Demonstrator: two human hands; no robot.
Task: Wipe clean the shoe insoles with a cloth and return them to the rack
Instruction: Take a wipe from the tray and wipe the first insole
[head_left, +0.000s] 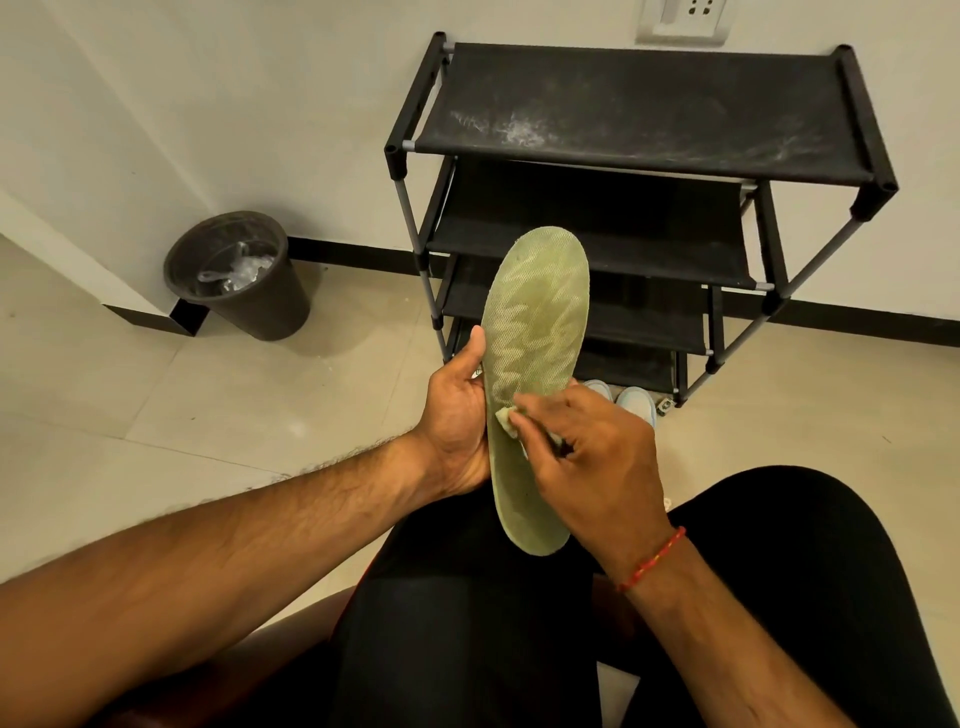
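Observation:
A long pale green insole (535, 312) with a mesh pattern stands lengthwise in front of me, toe end pointing up and away. My left hand (457, 421) grips its left edge near the middle, thumb along the rim. My right hand (592, 452) pinches a small pale cloth (506, 420) and presses it against the insole's middle; most of the cloth is hidden under the fingers. Behind stands the black shoe rack (649, 109) with several fabric shelves, its top shelf dusty.
A dark waste bin (239, 275) with a plastic liner sits on the tiled floor at the left, by a wall corner. The toes of a pale pair of shoes (631, 402) show at the rack's foot. My knees in black trousers (753, 597) fill the lower frame.

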